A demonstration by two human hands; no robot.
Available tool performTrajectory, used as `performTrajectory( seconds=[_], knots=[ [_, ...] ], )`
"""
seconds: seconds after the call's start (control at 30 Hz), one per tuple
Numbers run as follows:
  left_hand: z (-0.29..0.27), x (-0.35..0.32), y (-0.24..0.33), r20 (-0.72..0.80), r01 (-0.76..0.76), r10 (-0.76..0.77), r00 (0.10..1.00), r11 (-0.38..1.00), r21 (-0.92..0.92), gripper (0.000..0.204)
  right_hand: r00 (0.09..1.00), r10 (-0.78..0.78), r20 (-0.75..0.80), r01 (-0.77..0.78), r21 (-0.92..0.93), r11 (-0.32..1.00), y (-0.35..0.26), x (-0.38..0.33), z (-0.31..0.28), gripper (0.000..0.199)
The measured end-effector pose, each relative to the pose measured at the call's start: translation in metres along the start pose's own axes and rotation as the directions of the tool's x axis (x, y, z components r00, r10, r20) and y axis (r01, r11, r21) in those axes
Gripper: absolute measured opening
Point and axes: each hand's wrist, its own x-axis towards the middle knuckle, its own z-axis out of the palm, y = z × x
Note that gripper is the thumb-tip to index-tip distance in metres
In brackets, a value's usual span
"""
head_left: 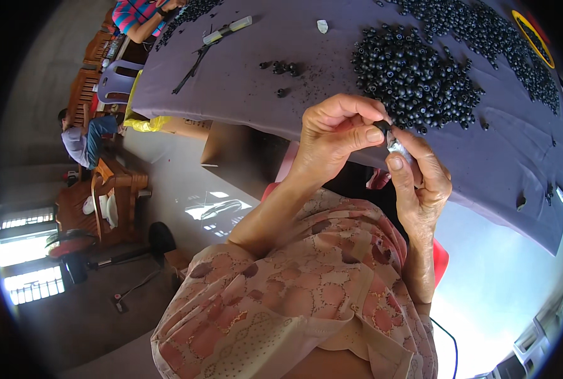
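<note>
Close to the table's near edge, my left hand (335,132) pinches a small round black piece (382,127) between thumb and fingertips. My right hand (425,186) is closed on a small whitish, shiny tool (395,145), whose exact kind I cannot make out. Its tip meets the black piece, and the two hands almost touch. Just beyond them lies a heap of similar black pieces (414,76), bead-like, several with pale openings. A few loose black pieces (281,67) and dark crumbs lie left of the heap on the grey-purple tablecloth (243,82).
More black pieces (477,28) spread at the far right near a yellow-rimmed container (533,39). A pale-handled tool (228,30) and a white scrap (322,26) lie farther back. Another person's arm (144,28) rests at the far-left corner. A lilac chair (114,82) stands left of the table.
</note>
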Motion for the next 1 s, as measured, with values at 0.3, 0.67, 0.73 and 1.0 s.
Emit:
performTrajectory(
  seconds=[0.3,0.67,0.73,1.0],
  knots=[
    [-0.003,0.003,-0.007,0.0,0.025,-0.025,1.0,0.999,-0.043,0.019,1.0,0.027,0.009,-0.027,-0.011,1.0,0.005,0.004,-0.002,0.022],
    [-0.008,0.005,-0.011,-0.002,-0.036,0.036,0.999,0.999,0.031,0.017,0.998,0.057,0.016,-0.057,0.027,0.998,0.011,0.003,0.0,0.022],
    [-0.008,0.004,-0.01,-0.021,-0.046,0.047,0.999,0.998,0.05,0.017,0.995,0.094,0.021,-0.096,0.081,0.992,0.011,0.003,0.001,0.023],
    [-0.005,0.003,-0.009,-0.025,-0.127,0.131,0.991,0.985,0.116,0.016,0.987,0.16,0.033,-0.164,0.212,0.964,0.005,0.004,0.003,0.022]
  ],
)
